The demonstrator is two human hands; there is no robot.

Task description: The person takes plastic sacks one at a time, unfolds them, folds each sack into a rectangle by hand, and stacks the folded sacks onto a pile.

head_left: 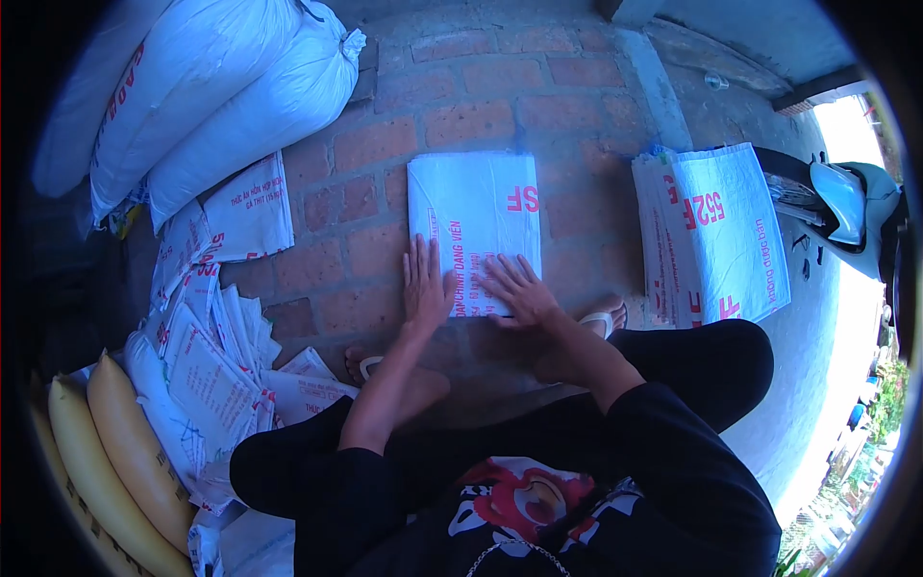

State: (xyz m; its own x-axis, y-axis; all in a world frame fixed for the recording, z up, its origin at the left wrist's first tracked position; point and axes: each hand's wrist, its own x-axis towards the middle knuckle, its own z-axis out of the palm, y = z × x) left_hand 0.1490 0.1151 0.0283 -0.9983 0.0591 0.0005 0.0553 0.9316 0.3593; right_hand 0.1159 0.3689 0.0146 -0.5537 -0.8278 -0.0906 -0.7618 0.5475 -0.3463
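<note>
A folded white woven feed sack (471, 192) with red print lies flat on the brick floor in front of me. My left hand (425, 284) rests flat on its near left part, fingers stretched out. Across from it, my right hand (519, 288) presses on the near right part with its fingers spread. Neither hand grips anything. Whether the sack is one layer or several folded together, I cannot tell. To the right stands a thick pile of folded sacks (721, 231) with red "552F" print.
Full white sacks (240, 106) lean at the upper left. Loose crumpled sacks (212, 365) spread along the left, beside yellow filled bags (135, 452). A motorbike (846, 207) stands at the right. My sandalled feet (606, 317) flank the near edge of the folded sack.
</note>
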